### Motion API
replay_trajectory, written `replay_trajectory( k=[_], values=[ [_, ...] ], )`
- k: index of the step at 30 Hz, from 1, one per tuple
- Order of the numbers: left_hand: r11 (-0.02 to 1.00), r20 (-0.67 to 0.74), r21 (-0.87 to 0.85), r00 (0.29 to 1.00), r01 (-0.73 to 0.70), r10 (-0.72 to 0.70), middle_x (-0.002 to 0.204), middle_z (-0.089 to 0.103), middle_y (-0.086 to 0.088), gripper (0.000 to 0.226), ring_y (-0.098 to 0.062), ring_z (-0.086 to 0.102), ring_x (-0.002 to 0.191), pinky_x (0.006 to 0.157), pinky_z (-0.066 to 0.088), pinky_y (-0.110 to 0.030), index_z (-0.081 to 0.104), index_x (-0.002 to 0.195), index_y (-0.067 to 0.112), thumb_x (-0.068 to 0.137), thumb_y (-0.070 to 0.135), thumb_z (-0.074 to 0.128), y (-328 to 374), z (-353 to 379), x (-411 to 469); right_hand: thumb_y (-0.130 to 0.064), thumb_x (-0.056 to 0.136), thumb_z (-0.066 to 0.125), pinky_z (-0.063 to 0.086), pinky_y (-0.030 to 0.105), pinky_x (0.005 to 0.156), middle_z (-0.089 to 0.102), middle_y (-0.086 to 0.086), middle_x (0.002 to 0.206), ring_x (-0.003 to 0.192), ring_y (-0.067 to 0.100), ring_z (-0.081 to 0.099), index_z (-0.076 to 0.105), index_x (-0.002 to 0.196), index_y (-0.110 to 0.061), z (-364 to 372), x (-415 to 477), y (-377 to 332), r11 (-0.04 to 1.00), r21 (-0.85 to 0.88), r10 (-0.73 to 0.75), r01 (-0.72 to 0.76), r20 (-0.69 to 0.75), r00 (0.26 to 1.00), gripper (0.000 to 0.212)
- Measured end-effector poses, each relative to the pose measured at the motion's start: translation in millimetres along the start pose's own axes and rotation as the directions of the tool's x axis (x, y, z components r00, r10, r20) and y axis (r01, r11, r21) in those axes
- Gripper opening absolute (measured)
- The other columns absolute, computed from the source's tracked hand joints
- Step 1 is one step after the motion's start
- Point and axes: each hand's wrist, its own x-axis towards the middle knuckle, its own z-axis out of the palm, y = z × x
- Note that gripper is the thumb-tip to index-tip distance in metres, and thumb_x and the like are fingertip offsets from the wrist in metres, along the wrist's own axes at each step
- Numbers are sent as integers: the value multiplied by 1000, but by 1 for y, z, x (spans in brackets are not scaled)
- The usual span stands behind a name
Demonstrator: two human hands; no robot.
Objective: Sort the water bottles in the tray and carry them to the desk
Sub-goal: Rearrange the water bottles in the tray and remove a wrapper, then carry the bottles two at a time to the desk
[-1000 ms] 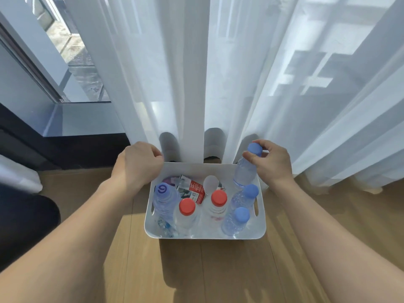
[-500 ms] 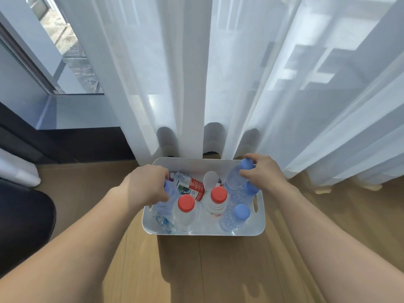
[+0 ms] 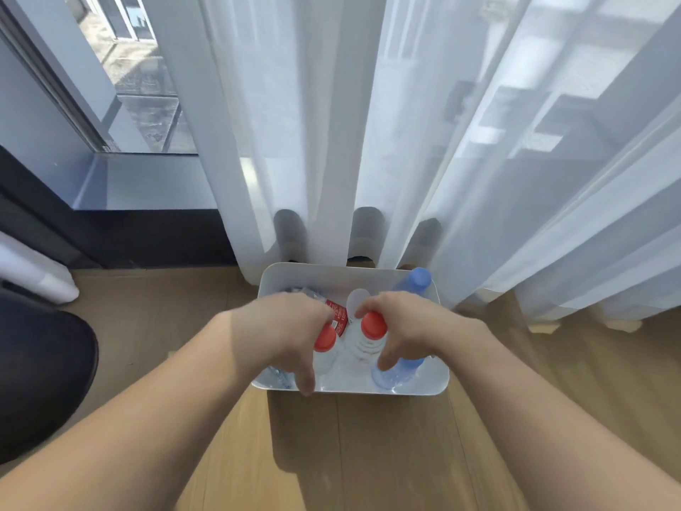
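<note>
Plainly mid-sort: both grips down among the bottles

Sorting was the step in hand, by my reading. Carrying had not begun, for the white tray (image 3: 324,271) sat on the wooden floor (image 3: 368,455) against the sheer curtain (image 3: 368,142), and no table was in view. The right grip (image 3: 409,326) was curled round the right red-capped bottle (image 3: 373,326), forefinger over the far side of its neck and thumb down the near side. The left grip (image 3: 289,326) hung over the left red-capped bottle (image 3: 325,339), which showed just at its inner edge. Its fingers were hidden behind the back of the hand, so I could not tell whether it held anything.

Beyond the right grip a blue-capped bottle (image 3: 418,281) stood in the tray's far corner, and a bluish bottle (image 3: 400,370) sat under its palm. Between the grips were a white-capped bottle (image 3: 356,298) and a red-labelled item (image 3: 339,317), too hidden to name. The bottles were clear plastic, mostly upright and packed close. The next move probably called for gathering the red caps together, apart from the blue, without toppling their neighbours.
</note>
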Motion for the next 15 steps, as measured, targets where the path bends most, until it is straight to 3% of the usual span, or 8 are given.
replay_trajectory(
  k=[3,7,11,15],
  values=[
    [986,-23,-168,1000,-22,18,122,57,3,70,-19,55,109,92,48,-30,43,126,26,66,34,79,-3,27,4,-20,68,77,47,30,76,60,0,119,107,25,56,46,131,-28,18,10,2,1000,-7,18,-19,-122,992,71],
    [851,-133,-525,990,-26,-51,111,60,11,61,-14,57,106,91,47,-25,50,117,31,64,34,80,-13,50,9,-20,64,80,49,33,84,63,-1,111,103,23,57,53,119,-24,32,12,11,970,244,60,-8,-206,977,61],
    [881,-219,-472,965,25,-145,108,64,7,57,-15,60,98,84,51,-27,51,113,31,64,41,77,-4,68,12,-23,59,84,47,36,94,62,-5,113,107,19,56,52,119,-25,40,9,18,940,341,48,13,-170,984,68],
    [909,-307,-407,925,87,-226,96,66,5,46,-16,63,90,77,52,-26,53,103,27,64,42,75,3,71,15,-19,62,81,45,30,81,63,-3,102,96,20,57,56,104,-25,49,14,15,931,364,63,32,-247,967,49]
  ],
)
